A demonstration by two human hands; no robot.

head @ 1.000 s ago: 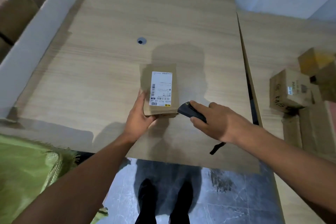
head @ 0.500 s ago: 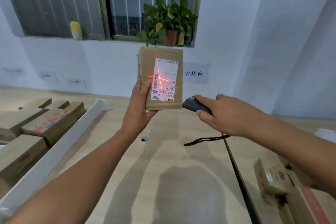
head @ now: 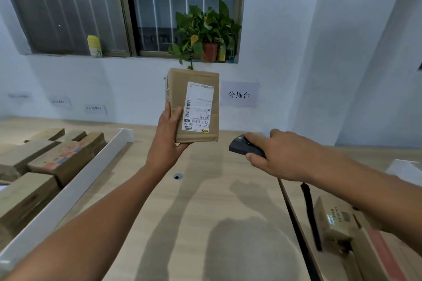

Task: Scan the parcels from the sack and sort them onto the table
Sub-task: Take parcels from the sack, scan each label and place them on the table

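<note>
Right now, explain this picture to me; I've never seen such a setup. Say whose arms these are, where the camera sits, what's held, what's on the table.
No machine here: a person wears a camera on the head, so you look along both bare arms. The left hand grips a brown parcel, raised above the table, its white label facing the camera. The right hand holds a small black scanner beside it. On the wooden table, a white divider separates cardboard boxes at the left; more boxes lie at the right.
</note>
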